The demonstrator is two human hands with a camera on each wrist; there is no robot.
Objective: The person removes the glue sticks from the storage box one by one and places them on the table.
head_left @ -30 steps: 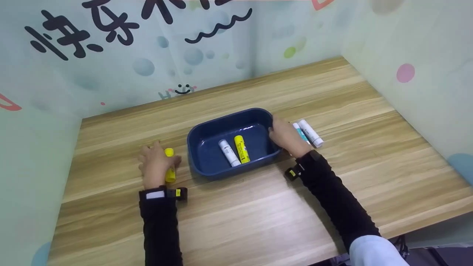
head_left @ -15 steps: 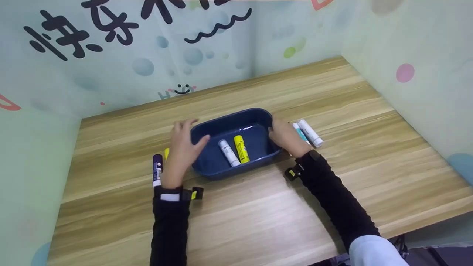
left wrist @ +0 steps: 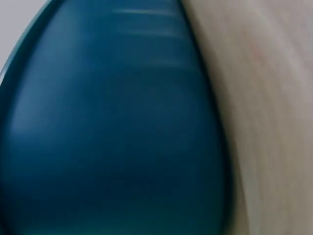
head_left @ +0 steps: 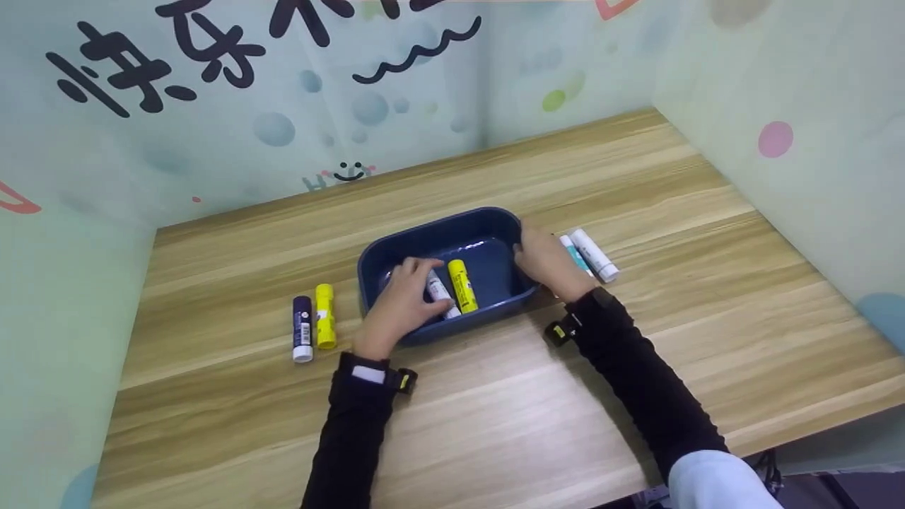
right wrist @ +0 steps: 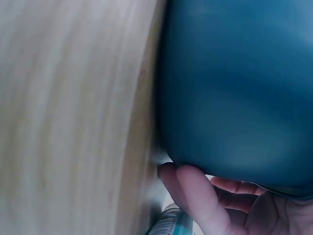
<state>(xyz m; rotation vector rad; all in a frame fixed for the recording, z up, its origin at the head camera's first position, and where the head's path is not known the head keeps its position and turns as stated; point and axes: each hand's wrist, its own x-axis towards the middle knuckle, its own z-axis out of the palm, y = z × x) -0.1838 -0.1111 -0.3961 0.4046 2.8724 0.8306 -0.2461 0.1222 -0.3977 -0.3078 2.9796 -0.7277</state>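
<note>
The person's left hand (head_left: 400,309) is down inside the dark blue tray (head_left: 396,247), its fingers and thumb curled round the white glue stick (head_left: 440,291) that lies on the tray floor, so that grip looks closed on the stick though not yet lifting it. Just beside it in the tray lies a yellow glue stick (head_left: 462,284), untouched. The right hand (head_left: 549,263) rests against the tray's right rim, and from the right wrist view its fingers (right wrist: 203,198) press along the outer wall of the tray (right wrist: 234,83), fairly straight, steadying it rather than grasping anything. The left wrist view shows only blurred blue tray wall (left wrist: 112,127) and wood. On the wooden surface (head_left: 495,410) to the left of the tray a purple glue stick (head_left: 302,328) and another yellow stick (head_left: 324,324) lie side by side, touching or nearly so; to the right, just beyond the right hand, a teal-labelled stick (head_left: 574,252) and a white stick (head_left: 594,254) lie as a pair. As I judge it, the sorting is about two thirds along: four sticks sit out in pairs on the surface and two remain in the tray, one of them now in hand.
</note>
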